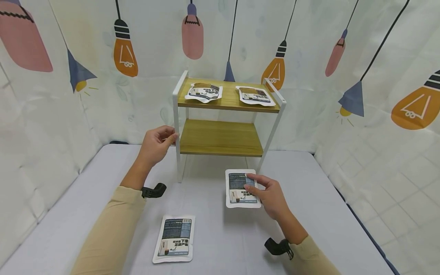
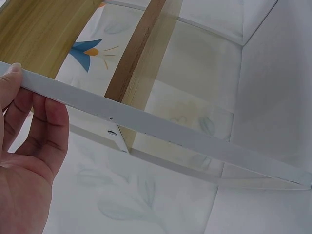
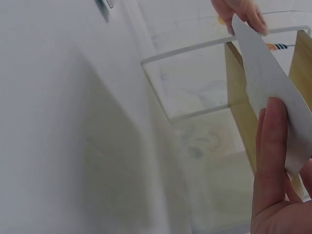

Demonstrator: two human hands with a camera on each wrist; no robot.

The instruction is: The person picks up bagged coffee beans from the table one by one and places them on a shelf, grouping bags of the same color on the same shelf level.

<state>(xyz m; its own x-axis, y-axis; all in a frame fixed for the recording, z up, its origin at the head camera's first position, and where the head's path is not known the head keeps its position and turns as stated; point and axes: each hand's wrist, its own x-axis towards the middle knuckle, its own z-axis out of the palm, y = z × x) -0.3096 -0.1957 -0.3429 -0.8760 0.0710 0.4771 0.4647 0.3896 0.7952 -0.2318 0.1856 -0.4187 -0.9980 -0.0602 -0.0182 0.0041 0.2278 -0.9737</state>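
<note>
A small two-tier shelf (image 1: 221, 136) with wooden boards and a white frame stands on the table. My left hand (image 1: 156, 145) pinches its left front post (image 2: 161, 127), thumb on one side and curled fingers (image 2: 57, 124) on the other. Before the shelf's right side, my right hand (image 1: 269, 194) holds a flat white-edged pouch (image 1: 237, 193) by its right edge, printed face up. From the right wrist view, the pouch's plain white back (image 3: 265, 73) shows above the table, with fingers (image 3: 274, 141) against it.
Two similar pouches lie on the top board, one pouch (image 1: 204, 92) at left and another pouch (image 1: 256, 96) at right. Nearer me on the white table (image 1: 209, 244) lies one more pouch (image 1: 174, 240). Printed fabric walls (image 1: 154, 95) surround the table.
</note>
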